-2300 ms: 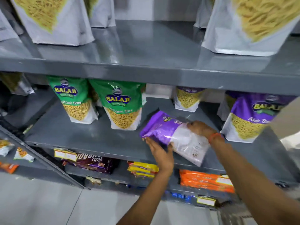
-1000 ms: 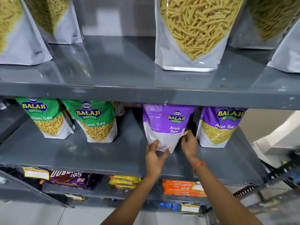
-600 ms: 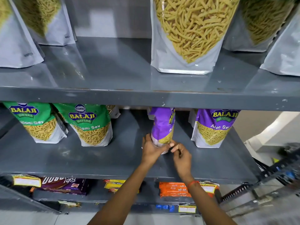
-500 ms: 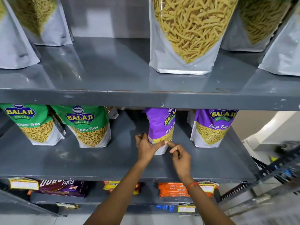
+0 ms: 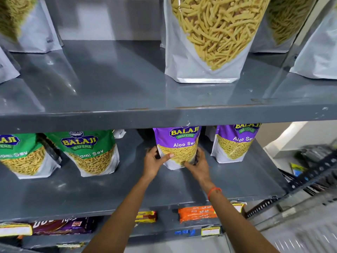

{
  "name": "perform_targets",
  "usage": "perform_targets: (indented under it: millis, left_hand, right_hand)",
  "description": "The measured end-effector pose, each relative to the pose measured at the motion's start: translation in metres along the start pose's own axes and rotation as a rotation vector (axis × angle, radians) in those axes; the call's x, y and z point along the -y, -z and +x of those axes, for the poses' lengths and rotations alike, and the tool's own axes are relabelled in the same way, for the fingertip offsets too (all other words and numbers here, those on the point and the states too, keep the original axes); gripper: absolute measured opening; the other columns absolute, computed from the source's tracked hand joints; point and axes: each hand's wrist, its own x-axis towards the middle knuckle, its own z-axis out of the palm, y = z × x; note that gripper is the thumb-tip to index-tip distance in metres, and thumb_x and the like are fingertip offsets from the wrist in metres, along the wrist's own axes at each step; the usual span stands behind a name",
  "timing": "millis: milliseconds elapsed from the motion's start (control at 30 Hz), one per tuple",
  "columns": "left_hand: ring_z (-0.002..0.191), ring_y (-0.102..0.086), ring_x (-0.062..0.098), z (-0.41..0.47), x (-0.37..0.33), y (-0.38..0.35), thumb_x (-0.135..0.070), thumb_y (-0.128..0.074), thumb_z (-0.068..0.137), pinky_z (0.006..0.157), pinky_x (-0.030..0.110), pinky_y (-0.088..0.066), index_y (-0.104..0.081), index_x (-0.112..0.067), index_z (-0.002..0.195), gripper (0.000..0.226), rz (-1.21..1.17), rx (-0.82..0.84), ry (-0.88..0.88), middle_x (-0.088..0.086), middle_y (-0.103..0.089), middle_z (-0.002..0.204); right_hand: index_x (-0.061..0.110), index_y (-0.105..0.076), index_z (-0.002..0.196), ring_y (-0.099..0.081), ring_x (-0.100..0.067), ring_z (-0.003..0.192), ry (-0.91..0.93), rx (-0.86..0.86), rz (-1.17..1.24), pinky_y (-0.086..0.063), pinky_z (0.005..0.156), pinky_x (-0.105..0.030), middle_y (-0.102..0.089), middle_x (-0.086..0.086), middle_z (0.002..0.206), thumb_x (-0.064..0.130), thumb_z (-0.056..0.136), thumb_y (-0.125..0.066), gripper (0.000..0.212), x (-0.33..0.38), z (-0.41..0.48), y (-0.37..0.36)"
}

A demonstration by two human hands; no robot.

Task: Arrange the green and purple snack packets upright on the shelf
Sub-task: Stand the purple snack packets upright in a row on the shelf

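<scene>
A purple Aloo Sev packet (image 5: 177,143) stands upright on the grey middle shelf (image 5: 109,194), its front facing me. My left hand (image 5: 155,161) grips its lower left side, thumb across the front. My right hand (image 5: 197,164) holds its lower right corner. A second purple packet (image 5: 235,141) stands upright to the right, apart from it. Two green packets (image 5: 91,152) (image 5: 21,156) stand upright on the left of the same shelf. The upper shelf edge hides all the packet tops.
The upper shelf (image 5: 164,114) carries large white pouches of yellow sticks (image 5: 209,39). Below, a lower shelf holds an orange pack (image 5: 197,213), a yellow pack (image 5: 145,216) and a dark maroon pack (image 5: 62,226). A metal rack (image 5: 310,181) stands at the right.
The purple packet went from lying in my hands to standing on the shelf, then turned from edge-on to front-facing. Both hands now clasp its lower sides.
</scene>
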Motion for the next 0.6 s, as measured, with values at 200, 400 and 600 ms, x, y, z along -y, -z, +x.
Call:
perform_targets:
  millis: [200, 400, 600]
  left_hand:
    - [0.09, -0.067, 0.018, -0.005, -0.002, -0.001, -0.008, -0.076, 0.071, 0.08, 0.027, -0.055, -0.063, -0.01, 0.102, 0.034, -0.011, -0.047, -0.014, 0.017, -0.071, 0.108]
    - [0.12, -0.055, 0.025, -0.02, -0.013, -0.009, -0.014, -0.078, 0.071, 0.095, 0.034, -0.048, -0.043, -0.007, 0.131, 0.07, 0.045, -0.137, -0.009, 0.013, -0.057, 0.132]
    - [0.143, 0.011, 0.01, -0.059, -0.024, -0.059, -0.041, -0.058, 0.084, 0.119, 0.031, 0.0, 0.012, -0.022, 0.143, 0.094, 0.555, -0.389, -0.347, 0.001, 0.011, 0.156]
  right_hand:
    - [0.013, -0.042, 0.127, -0.054, -0.025, 0.116, 0.064, -0.047, -0.03, -0.049, 0.096, -0.039, -0.053, -0.008, 0.124, 0.006, 0.063, -0.082, 0.076, 0.006, -0.011, -0.004]
    - [0.004, -0.038, 0.13, -0.045, -0.032, 0.125, 0.071, 0.017, -0.117, -0.042, 0.105, -0.052, -0.049, -0.019, 0.132, 0.007, 0.065, -0.08, 0.078, 0.016, -0.012, 0.002]
    - [0.009, -0.032, 0.135, -0.031, -0.028, 0.131, 0.437, -0.246, -0.304, -0.028, 0.111, -0.038, -0.039, -0.017, 0.138, 0.011, 0.08, -0.059, 0.061, 0.029, -0.027, 0.035]
